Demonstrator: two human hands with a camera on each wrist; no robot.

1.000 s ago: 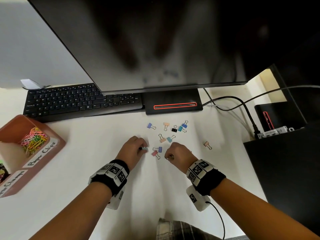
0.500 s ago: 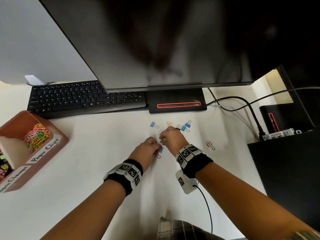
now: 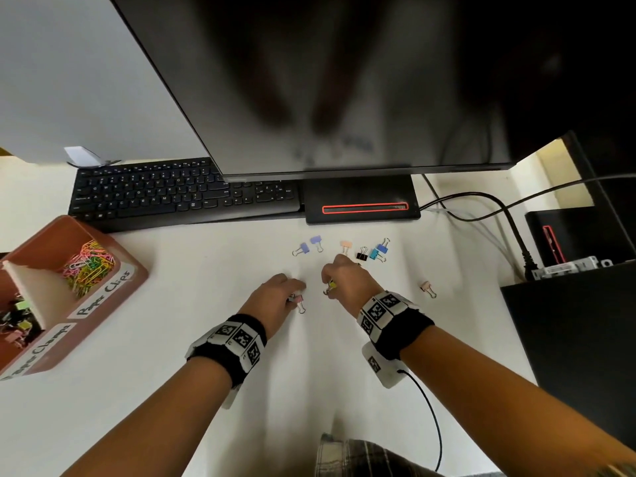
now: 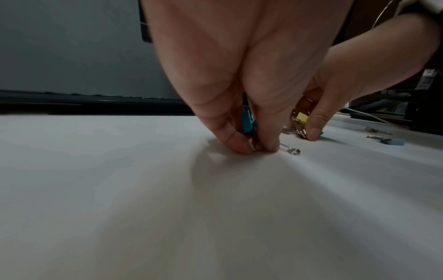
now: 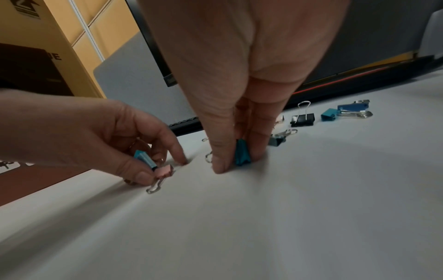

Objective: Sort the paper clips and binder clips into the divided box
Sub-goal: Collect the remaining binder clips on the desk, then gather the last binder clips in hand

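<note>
Both hands pinch binder clips off the table, each already carrying one

The left hand (image 5: 115,136) pinches a pink binder clip (image 5: 164,171) with a teal clip (image 5: 143,158) tucked in its fingers; the right hand (image 5: 239,94) pinches a teal binder clip (image 5: 242,153) with a yellow clip (image 4: 301,118) inside. Overfilled fingers may let a clip slip or spring away. The divided box (image 3: 113,297) sits well apart to the left, so a drop during the carry is likely.

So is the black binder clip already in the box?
No, the black binder clip lies on the desk near the monitor base, far from the box.
</note>
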